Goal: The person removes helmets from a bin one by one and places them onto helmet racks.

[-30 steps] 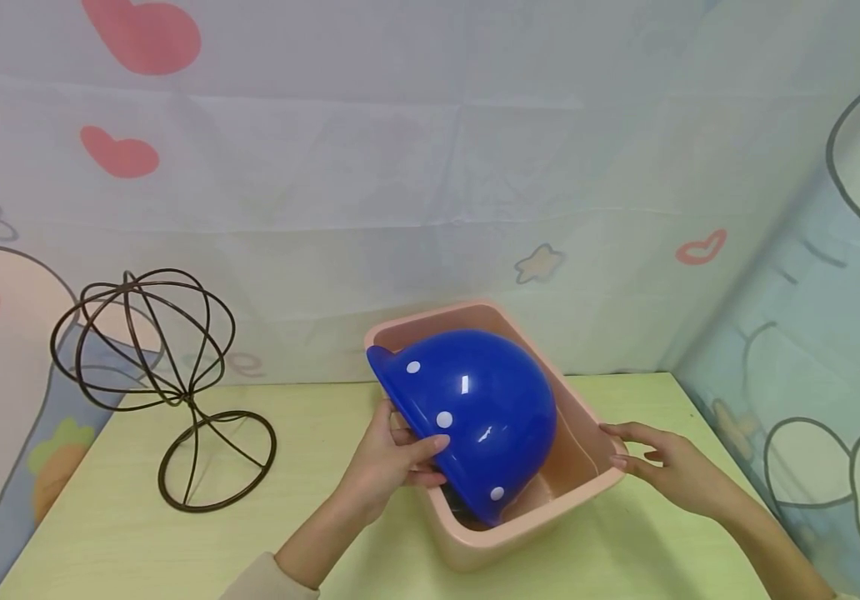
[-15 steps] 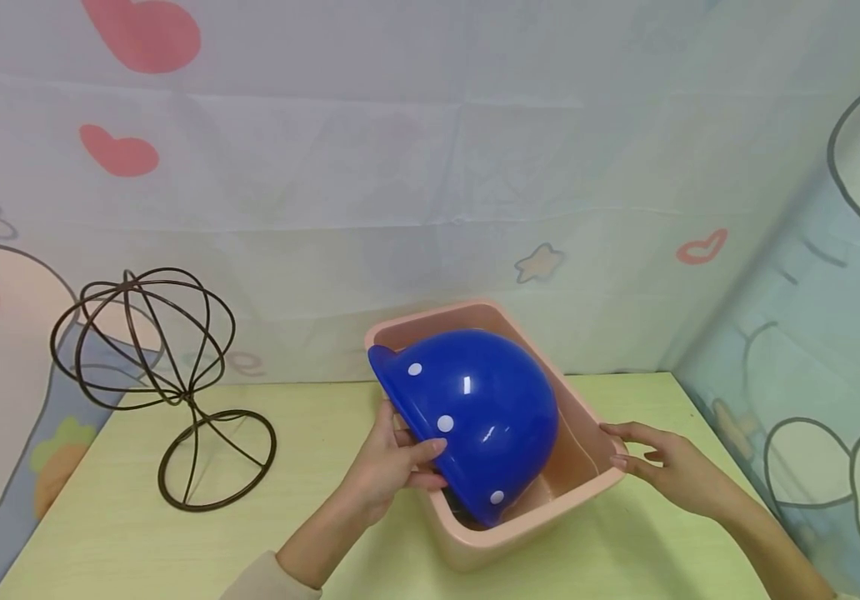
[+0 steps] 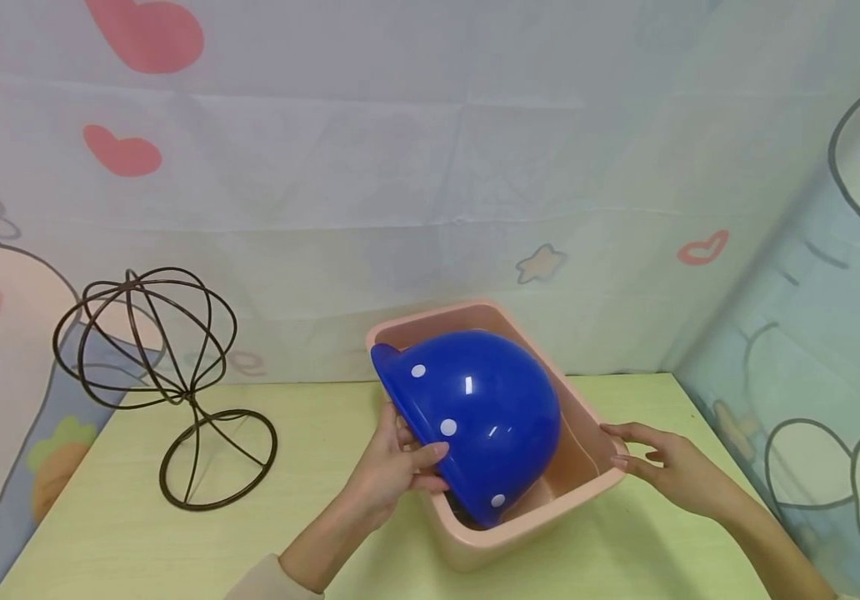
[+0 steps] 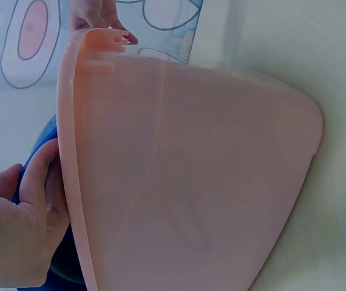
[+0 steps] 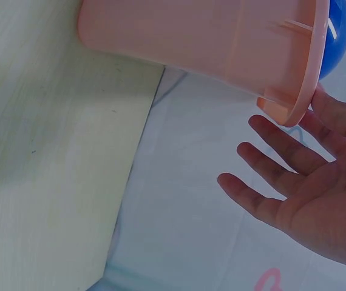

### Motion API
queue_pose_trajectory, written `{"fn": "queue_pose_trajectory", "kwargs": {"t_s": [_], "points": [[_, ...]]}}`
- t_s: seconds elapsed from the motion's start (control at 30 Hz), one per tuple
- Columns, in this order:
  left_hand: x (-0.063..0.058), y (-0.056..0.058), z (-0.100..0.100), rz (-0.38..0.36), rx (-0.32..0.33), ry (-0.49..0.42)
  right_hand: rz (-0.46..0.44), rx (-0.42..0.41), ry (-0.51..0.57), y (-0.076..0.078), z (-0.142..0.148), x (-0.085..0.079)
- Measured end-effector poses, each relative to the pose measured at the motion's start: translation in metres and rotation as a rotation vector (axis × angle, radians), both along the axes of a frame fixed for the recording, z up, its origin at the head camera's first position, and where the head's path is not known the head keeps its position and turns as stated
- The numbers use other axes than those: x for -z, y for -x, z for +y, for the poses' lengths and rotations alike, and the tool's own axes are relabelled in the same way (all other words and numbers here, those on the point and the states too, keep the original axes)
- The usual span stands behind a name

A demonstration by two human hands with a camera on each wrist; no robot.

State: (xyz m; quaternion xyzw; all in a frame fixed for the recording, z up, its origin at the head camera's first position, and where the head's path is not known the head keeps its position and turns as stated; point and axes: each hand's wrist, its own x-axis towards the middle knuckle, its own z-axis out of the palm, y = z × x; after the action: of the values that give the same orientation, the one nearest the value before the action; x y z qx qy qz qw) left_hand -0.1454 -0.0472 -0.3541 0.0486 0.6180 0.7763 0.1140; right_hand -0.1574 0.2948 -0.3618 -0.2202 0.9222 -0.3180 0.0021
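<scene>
A glossy blue helmet with white dots along its brim lies tilted inside a pink plastic bin. My left hand grips the helmet's brim at the bin's left side, thumb on the outer face and fingers underneath. In the left wrist view, those fingers are close against the bin's rim. At the bin's right corner my right hand pinches the rim between thumb and forefinger. The right wrist view shows the other fingers of that hand spread away from the bin. The helmet's inside is mostly hidden.
A dark wire stand with a round cage top and ring base stands on the left of the pale wooden table. Behind the table hangs a printed cloth, with another patterned panel on the right.
The helmet has shifted very slightly to the right and down, and the left hand with it. The right hand and the bin stay where they were.
</scene>
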Motion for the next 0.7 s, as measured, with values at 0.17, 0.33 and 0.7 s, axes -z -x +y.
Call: {"fn": "queue_pose_trajectory", "kwargs": {"t_s": [0.17, 0.33, 0.7], "points": [[0.0001, -0.0004, 0.0005, -0.001, 0.003, -0.007, -0.004, 0.006, 0.0, 0.0001, 0.0002, -0.0009], [-0.0006, -0.0013, 0.0011, -0.005, -0.003, -0.01, -0.005, 0.003, -0.002, 0.0004, 0.0005, -0.0004], [-0.0037, -0.0022, 0.0032, 0.003, -0.015, -0.03, -0.004, 0.008, 0.005, 0.0001, -0.0004, -0.0014]]}}
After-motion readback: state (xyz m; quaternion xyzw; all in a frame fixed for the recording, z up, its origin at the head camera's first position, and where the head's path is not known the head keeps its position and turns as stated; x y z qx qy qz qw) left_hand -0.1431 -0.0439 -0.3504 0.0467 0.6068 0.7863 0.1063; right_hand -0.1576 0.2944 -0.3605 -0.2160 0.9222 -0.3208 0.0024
